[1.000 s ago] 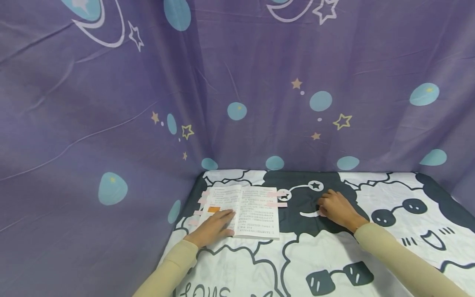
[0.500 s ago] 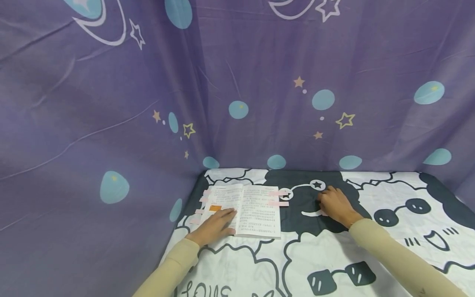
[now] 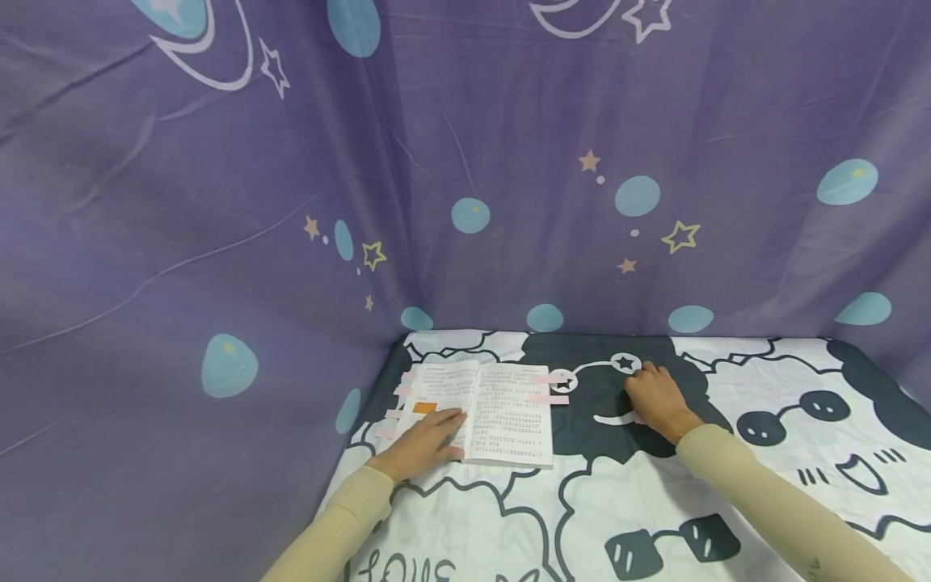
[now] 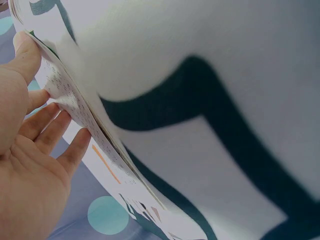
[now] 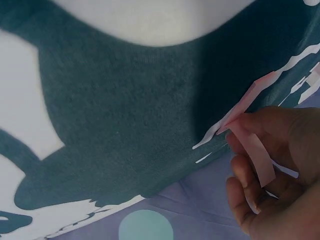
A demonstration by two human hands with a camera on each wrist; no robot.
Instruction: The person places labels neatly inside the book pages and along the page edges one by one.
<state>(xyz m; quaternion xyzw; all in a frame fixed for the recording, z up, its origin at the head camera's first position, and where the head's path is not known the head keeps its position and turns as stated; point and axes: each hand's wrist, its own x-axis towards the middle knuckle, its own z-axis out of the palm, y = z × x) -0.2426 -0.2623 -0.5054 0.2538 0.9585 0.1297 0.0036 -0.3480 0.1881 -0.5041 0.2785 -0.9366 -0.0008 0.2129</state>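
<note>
An open book (image 3: 509, 416) with printed pages lies on the patterned cloth. Pink sticky tabs (image 3: 550, 399) stick out from both its side edges, and an orange patch (image 3: 425, 408) marks the left page. My left hand (image 3: 422, 444) rests on that page, fingers extended, thumb near the book's lower edge (image 4: 45, 125). To the right of the book, my right hand (image 3: 658, 402) pinches a pink sticky tab (image 5: 257, 157) between thumb and fingertips. Another pink strip (image 5: 252, 95) runs from the fingertips along the dark cloth.
The white and dark cloth (image 3: 465, 533) with cartoon drawings covers the tabletop. Purple curtains (image 3: 509, 121) with stars and blue ovals hang close behind it and along the left side.
My right hand has turned slightly and its forearm has shifted a little to the left. The left hand stays on the page. The whole view has drifted slightly.
</note>
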